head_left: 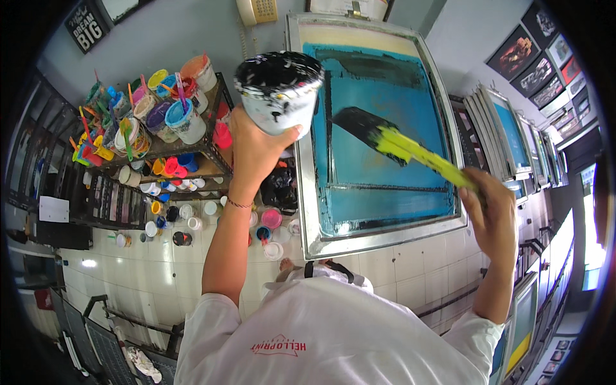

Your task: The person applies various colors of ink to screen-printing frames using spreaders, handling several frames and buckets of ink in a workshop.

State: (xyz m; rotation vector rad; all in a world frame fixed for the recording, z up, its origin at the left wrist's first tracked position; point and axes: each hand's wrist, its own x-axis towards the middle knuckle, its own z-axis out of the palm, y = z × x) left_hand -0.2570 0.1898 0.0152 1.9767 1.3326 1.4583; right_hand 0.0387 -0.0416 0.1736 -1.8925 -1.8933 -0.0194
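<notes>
My left hand [260, 144] is wrapped round a white tub of black ink [279, 106], its rim and outer wall smeared with black. The tub is raised beside the left edge of a screen printing frame [310, 212]. My right hand [484, 208] grips the handle end of a yellow-green spatula [427, 159]. Black ink coats the spatula's broad blade, which is over the teal mesh [385, 173]; whether it touches the mesh I cannot tell. Black ink streaks lie along the mesh's top, left side and lower edge.
At left a shelf rack [205, 144] holds several ink tubs with coloured sticks in them. More tubs and lids stand on the tiled floor [160, 256], among them a pink one [271, 218]. Several screen frames [507, 138] lean at right. A telephone [258, 11] hangs on the far wall.
</notes>
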